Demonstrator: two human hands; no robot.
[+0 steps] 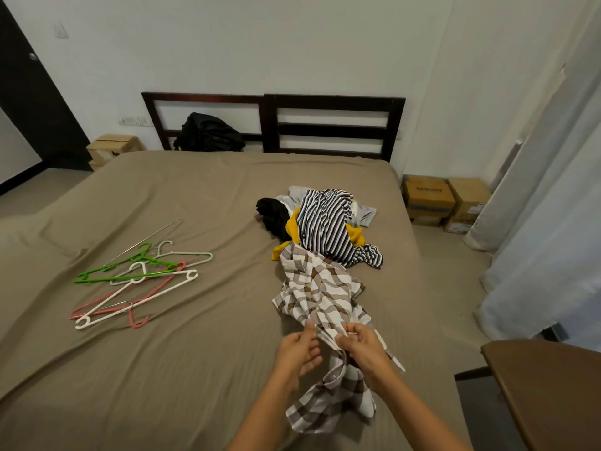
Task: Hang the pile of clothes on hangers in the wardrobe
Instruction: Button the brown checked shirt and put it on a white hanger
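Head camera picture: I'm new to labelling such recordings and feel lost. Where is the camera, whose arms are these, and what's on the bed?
There is no machine here. A person wears a wide-angle camera on the head, so you look down along their own arms. The right hand pinches a brown-and-white checked shirt. The left hand is beside it with its thumb at the cloth, and I cannot tell whether it grips. On the bed lie a pile of clothes, topped by a striped one, and loose plastic hangers to the left.
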